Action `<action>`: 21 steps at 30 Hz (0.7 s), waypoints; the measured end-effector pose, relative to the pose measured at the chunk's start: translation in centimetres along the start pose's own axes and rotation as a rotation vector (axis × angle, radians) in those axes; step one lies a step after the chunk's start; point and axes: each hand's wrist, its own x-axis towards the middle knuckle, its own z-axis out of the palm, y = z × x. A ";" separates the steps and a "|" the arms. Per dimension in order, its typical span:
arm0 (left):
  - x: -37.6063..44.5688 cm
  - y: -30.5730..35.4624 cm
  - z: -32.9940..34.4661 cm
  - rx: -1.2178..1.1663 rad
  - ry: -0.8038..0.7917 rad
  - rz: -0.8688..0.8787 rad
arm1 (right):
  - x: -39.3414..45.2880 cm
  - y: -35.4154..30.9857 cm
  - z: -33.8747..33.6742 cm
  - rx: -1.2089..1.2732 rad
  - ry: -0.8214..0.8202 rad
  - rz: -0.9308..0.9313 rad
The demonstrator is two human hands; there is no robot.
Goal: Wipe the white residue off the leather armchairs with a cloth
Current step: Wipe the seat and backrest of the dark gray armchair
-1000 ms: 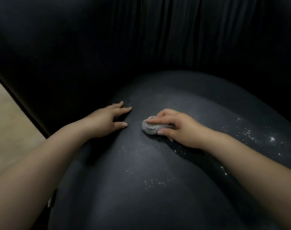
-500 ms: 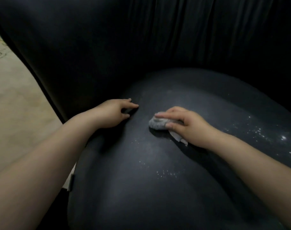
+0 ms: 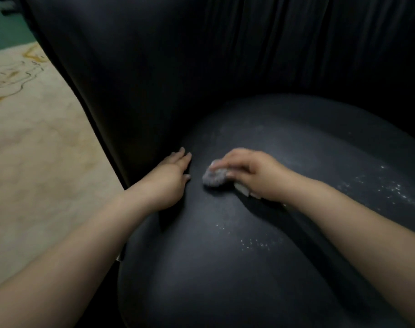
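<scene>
A dark leather armchair seat (image 3: 225,275) fills the lower middle, with its pleated back rising behind. My right hand (image 3: 251,172) grips a bunched grey cloth (image 3: 214,178) and presses it on the seat near its left side. My left hand (image 3: 170,179) rests flat on the seat's left edge, fingers straight, just left of the cloth. White residue specks (image 3: 256,243) lie on the seat below the cloth. A denser white patch (image 3: 391,188) is at the right.
The armchair's back and side wall (image 3: 178,67) curve round the seat from left to right. A cream patterned rug (image 3: 24,150) covers the floor to the left of the chair.
The view has shifted, so hands and seat sit further right in frame. My left hand's fingers have straightened against the seat's edge. My right hand with the cloth has moved closer to it.
</scene>
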 end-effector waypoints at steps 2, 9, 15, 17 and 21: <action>-0.8 0.3 0.5 0.013 0.033 0.015 | 1.0 0.2 -0.3 -0.077 0.176 0.089; -5.4 1.3 3.6 0.068 0.162 0.051 | -0.2 -0.5 0.6 -0.285 0.167 0.137; -5.1 0.6 3.4 0.016 0.136 0.101 | -0.6 -4.3 5.2 -0.261 0.235 0.005; -5.0 0.4 3.4 -0.034 0.140 0.108 | -1.6 -4.7 6.5 -0.351 0.143 -0.017; -5.2 0.0 3.6 -0.051 0.154 0.116 | -2.2 -1.2 3.1 -0.397 0.288 0.179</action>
